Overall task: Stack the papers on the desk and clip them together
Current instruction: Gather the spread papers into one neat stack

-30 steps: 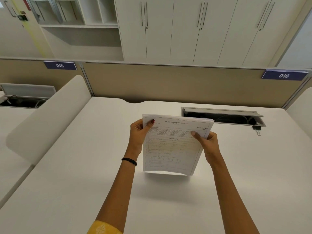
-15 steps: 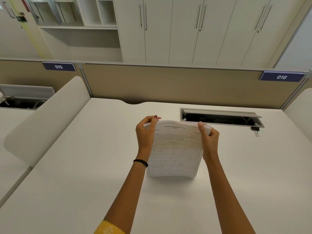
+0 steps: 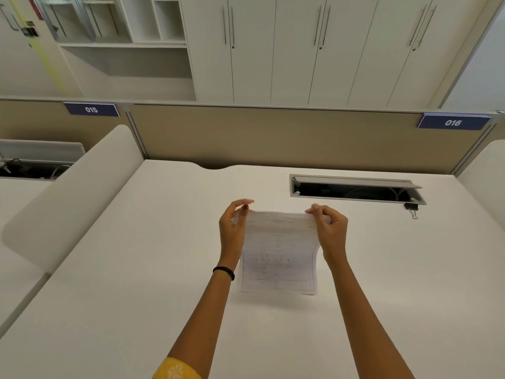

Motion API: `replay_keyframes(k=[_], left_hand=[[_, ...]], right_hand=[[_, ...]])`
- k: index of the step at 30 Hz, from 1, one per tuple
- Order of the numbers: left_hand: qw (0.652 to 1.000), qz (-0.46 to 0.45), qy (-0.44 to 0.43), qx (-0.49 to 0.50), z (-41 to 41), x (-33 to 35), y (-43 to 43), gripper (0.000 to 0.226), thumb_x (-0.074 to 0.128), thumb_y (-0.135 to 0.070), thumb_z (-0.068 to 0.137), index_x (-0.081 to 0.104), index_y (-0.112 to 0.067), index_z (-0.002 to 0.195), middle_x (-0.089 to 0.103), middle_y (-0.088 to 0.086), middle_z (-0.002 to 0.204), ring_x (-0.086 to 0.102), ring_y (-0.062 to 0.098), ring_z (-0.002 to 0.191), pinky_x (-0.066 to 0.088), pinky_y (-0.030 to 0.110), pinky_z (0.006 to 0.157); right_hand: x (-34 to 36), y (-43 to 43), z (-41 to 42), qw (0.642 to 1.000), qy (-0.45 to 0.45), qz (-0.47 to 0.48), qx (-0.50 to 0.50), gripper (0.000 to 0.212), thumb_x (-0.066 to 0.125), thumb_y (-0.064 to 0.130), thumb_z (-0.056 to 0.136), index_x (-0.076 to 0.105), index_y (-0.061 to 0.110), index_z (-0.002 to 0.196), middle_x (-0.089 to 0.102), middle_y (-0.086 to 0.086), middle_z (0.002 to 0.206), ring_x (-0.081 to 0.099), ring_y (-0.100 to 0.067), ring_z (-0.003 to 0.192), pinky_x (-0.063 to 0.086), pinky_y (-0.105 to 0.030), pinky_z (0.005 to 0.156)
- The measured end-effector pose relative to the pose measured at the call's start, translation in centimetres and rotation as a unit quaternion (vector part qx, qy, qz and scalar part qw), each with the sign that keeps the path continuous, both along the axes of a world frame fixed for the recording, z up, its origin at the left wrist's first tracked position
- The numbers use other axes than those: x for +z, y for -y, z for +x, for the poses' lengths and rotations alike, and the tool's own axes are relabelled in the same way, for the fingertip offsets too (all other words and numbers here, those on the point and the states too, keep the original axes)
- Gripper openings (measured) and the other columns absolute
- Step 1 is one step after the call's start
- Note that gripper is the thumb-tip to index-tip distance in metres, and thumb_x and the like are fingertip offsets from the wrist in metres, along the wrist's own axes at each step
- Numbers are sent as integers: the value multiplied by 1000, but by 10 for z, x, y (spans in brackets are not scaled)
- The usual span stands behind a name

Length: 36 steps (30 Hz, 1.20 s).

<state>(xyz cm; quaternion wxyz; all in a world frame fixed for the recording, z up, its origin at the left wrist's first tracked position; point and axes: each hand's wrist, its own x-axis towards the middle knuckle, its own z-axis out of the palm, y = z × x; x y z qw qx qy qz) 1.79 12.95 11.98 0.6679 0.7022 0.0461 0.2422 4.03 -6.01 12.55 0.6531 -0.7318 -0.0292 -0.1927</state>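
A stack of printed white papers [image 3: 278, 253] stands nearly upright in the middle of the white desk [image 3: 136, 269], its bottom edge down at the desk surface. My left hand [image 3: 235, 228] pinches the stack's top left corner and my right hand [image 3: 329, 228] pinches the top right corner. The sheets bow slightly along the right side. A black binder clip [image 3: 412, 209] lies on the desk to the right, just below the corner of the cable tray, well apart from both hands.
An open grey cable tray [image 3: 355, 187] is sunk into the desk behind the papers. A beige partition [image 3: 273, 138] closes off the back, and white curved dividers [image 3: 68, 203] stand at the left and right sides. White cabinets fill the far wall.
The papers have tipped from facing me to nearly upright and dropped toward the desk. Both hands slid from the side edges up to the top corners.
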Motion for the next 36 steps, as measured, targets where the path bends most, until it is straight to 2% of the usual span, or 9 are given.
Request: replay_keyframes(k=[3,5,10,16,21,24,26,31,36], left_hand=[[999,2,-10,50,9,-14,3,27,45,-17,96,66,-11,81,58,0,52,55,8,46,48,14,58],[997,35,-29,54,17,-27,4,26,46,-17,96,66,-11,81,48,-1,45,45,8,39,41,17,46],[988,107,-113,17,24,-83,8,24,49,-18,95,65,-15,78,46,2,42,39,11,39,38,27,48],[964,185,-191,-8,22,-125,23,24,45,-20,97,64,-17,82,51,-2,46,41,7,39,39,19,49],[926,313,-205,-58,21,-140,27,29,41,-30,97,66,-21,84,66,-6,72,54,3,64,38,13,59],[894,393,-193,-97,28,-143,21,36,43,-37,95,71,-19,83,66,-2,84,55,12,80,43,26,74],[869,436,-195,-125,34,-143,15,39,43,-42,94,72,-19,82,63,-2,81,53,14,80,40,30,77],[847,406,-276,-204,41,-134,2,46,46,-51,90,68,-14,72,50,-5,59,41,9,50,32,22,53],[840,360,-319,-250,42,-140,-16,46,48,-54,88,66,-18,67,57,4,61,40,11,50,31,23,53]], right_hand=[[-16,-6,9,1000,-2,-22,-18,24,58,17,89,68,2,74,64,-5,58,61,-9,52,49,-11,59],[-29,-9,14,999,-23,-33,-15,24,58,17,89,67,0,74,62,-5,52,60,-10,46,49,-10,56],[-84,-4,9,992,-113,-5,-54,33,58,19,90,62,0,63,55,-8,44,48,-8,36,44,-16,47],[-134,-4,-9,976,-193,22,-104,34,55,21,92,60,1,65,54,-11,48,45,-10,39,44,-22,49],[-146,5,-3,976,-197,-8,-95,32,53,22,93,60,3,67,55,-10,48,46,-11,43,41,-20,53],[-150,8,5,975,-203,-47,-77,35,50,28,94,60,6,68,59,-9,50,52,-14,47,42,-19,57],[-155,10,9,973,-211,-71,-65,38,47,33,95,61,8,69,61,-7,52,57,-16,51,44,-21,60],[-160,15,14,961,-248,-111,-52,47,39,41,96,64,10,71,64,-4,54,63,-18,62,45,-23,64],[-158,21,10,961,-252,-114,-24,50,39,40,97,65,7,70,65,-3,56,62,-17,61,45,-24,64]])
